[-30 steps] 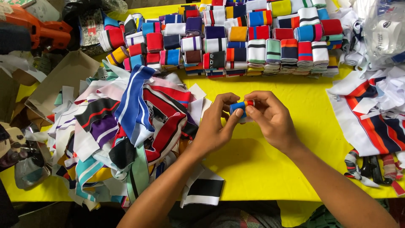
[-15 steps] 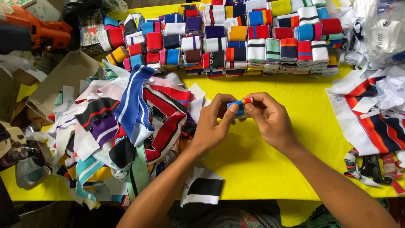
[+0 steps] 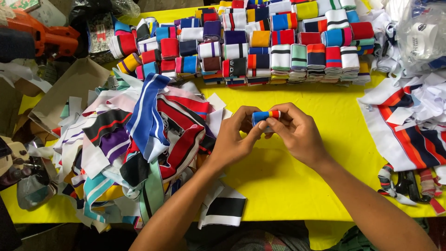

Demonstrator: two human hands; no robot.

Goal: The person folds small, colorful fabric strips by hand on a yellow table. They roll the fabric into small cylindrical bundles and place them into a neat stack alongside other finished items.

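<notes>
left hand [image 3: 234, 139] and right hand [image 3: 297, 135] meet over the yellow table [image 3: 297, 186], each pinching one end of a small folded strip [image 3: 265, 116] of blue, yellow and red ribbing. the strip is held just above the table, centre of view, clear of all other cloth. fingertips are pressed together on it; neither hand is spread.

to do this step well, as judged from the view: keep the folded edges flush, thumbs on the near face, forefingers behind. hold tension even so the layers do not slip. keep the fold tight enough to match the folded pieces in the rows [image 3: 278, 51] at the far edge.

loose strips lie in a pile [image 3: 139, 139] to the left. more striped cloth [image 3: 409, 130] lies to the right. an orange tool [image 3: 46, 37] sits far left.
</notes>
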